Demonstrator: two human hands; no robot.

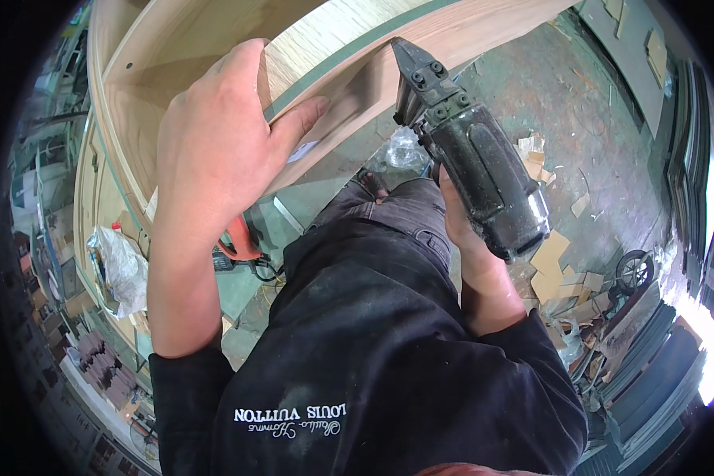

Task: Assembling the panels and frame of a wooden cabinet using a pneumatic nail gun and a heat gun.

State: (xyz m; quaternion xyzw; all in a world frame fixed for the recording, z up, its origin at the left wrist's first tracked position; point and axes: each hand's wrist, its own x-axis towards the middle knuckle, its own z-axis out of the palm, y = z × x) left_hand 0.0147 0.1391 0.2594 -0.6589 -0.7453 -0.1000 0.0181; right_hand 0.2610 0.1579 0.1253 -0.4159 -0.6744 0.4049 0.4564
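Note:
A black pneumatic nail gun (484, 163) is in my right hand (454, 208), whose fingers close around its handle, mostly hidden behind the tool's body. Its narrow nose points up and to the left, close to the edge of a pale wooden cabinet (420, 40). Whether the nose touches the wood, I cannot tell. My left hand (222, 135) grips a light wood-grain board (317, 40) of that cabinet. The thumb lies along the board's near side, while the other fingers reach over its edge and are partly hidden.
An orange and black corded power tool (242, 238) lies below my left forearm. Crumpled clear plastic (123, 270) rests at the left. Cardboard scraps (551, 266) litter the green floor on the right, near a small wheel (634, 270) and stacked dark sheets (694, 174).

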